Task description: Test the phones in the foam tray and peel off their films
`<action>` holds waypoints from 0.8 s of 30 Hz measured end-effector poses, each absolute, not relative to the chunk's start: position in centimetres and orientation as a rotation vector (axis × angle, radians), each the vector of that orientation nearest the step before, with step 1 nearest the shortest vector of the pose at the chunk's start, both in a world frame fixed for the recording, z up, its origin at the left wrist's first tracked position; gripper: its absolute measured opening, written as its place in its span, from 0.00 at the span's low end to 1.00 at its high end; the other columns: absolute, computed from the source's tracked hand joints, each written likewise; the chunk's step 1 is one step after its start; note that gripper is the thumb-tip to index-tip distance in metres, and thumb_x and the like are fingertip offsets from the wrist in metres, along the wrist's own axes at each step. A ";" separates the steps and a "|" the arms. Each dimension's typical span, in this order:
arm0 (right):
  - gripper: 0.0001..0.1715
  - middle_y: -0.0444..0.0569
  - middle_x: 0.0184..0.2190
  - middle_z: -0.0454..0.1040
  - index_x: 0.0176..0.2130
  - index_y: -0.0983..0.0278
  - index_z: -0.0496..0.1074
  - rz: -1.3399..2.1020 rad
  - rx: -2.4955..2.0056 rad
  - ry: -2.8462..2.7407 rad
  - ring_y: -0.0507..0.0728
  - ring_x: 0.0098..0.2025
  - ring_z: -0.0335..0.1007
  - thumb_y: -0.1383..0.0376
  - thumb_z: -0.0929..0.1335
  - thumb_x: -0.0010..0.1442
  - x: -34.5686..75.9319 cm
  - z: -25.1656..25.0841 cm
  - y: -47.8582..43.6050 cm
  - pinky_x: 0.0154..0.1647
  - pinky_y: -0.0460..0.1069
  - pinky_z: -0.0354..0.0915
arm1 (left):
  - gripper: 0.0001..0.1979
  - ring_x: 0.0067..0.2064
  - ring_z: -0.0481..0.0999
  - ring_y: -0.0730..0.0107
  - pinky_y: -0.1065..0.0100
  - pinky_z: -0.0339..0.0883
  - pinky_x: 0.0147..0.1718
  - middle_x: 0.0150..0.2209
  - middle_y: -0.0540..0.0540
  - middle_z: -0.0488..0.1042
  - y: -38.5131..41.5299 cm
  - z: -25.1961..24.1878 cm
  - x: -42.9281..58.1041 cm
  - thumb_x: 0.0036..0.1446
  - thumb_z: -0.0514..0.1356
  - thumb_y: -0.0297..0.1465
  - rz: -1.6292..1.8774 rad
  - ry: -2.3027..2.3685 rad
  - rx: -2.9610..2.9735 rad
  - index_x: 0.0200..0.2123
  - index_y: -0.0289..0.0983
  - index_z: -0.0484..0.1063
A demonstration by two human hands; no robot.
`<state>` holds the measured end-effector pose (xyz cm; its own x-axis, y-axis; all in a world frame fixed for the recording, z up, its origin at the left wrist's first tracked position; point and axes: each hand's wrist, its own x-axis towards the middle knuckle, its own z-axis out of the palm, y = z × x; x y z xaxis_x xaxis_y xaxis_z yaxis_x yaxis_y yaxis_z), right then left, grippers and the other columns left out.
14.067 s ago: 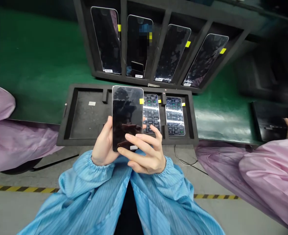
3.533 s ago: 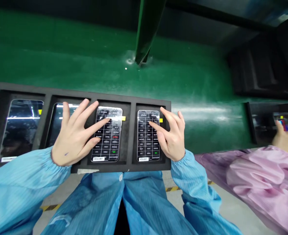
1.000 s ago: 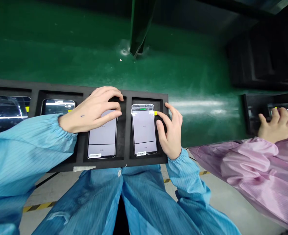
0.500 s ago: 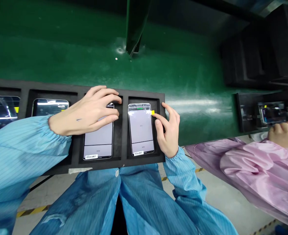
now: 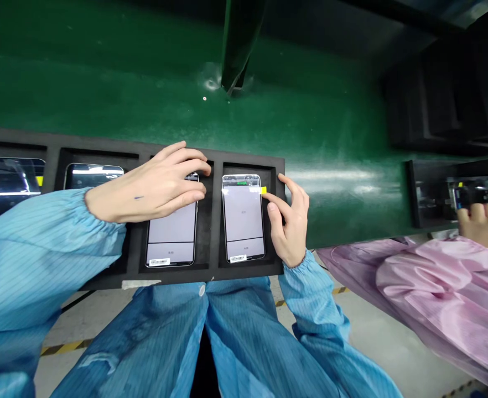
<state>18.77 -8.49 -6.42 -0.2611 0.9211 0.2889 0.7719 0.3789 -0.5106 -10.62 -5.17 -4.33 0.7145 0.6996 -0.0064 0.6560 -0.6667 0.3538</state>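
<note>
A black foam tray [image 5: 217, 221] with several compartments lies along the green bench's front edge. In its rightmost compartment sits a lit smartphone [image 5: 244, 218] with a yellow tab [image 5: 263, 190] at its upper right side. My right hand [image 5: 289, 224] rests at the tray's right end, fingers apart, the index fingertip close to that tab. Over the top of a second lit smartphone [image 5: 171, 235], one compartment to the left, my left hand [image 5: 161, 185] lies with fingers spread. It covers that phone's upper part. Both phones bear a white barcode label near the bottom.
Dark-screened phones [image 5: 9, 177] lie in the tray's left compartments. A green post [image 5: 239, 50] rises from the bench [image 5: 331, 127]. At right, a co-worker's hand [image 5: 482, 224] and pink sleeve are beside another black tray [image 5: 430, 193]. Dark stacked blocks [image 5: 435, 105] stand behind.
The view has shifted slightly, so the tray and phones appear a little further right. My hands keep nearly the same pose. The co-worker's hand has moved over their tray's front.
</note>
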 end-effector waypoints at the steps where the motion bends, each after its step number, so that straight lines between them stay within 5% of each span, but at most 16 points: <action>1: 0.17 0.50 0.62 0.64 0.45 0.59 0.77 0.359 -1.456 -2.101 0.63 0.64 0.59 0.63 0.60 0.67 18.8 -6.4 -8.6 0.64 0.66 0.59 | 0.21 0.64 0.60 0.57 0.44 0.48 0.68 0.55 0.44 0.68 -5.2 -4.3 -10.6 0.67 0.44 0.41 0.187 1.054 2.585 0.40 0.41 0.76; 15: 0.20 0.51 0.62 0.65 0.44 0.61 0.79 0.349 -1.490 -2.093 0.62 0.63 0.59 0.65 0.59 0.68 19.0 -6.0 -9.9 0.64 0.64 0.59 | 0.20 0.64 0.59 0.58 0.38 0.35 0.70 0.53 0.46 0.67 -5.1 -4.5 -10.8 0.66 0.46 0.43 0.164 0.933 2.519 0.38 0.43 0.76; 24: 0.20 0.50 0.63 0.62 0.44 0.61 0.79 0.327 -1.446 -2.116 0.62 0.64 0.56 0.65 0.59 0.68 18.9 -6.4 -9.9 0.65 0.63 0.58 | 0.21 0.65 0.59 0.61 0.46 0.31 0.71 0.54 0.48 0.66 -5.7 -4.0 -11.2 0.66 0.44 0.43 0.194 1.006 2.443 0.40 0.45 0.76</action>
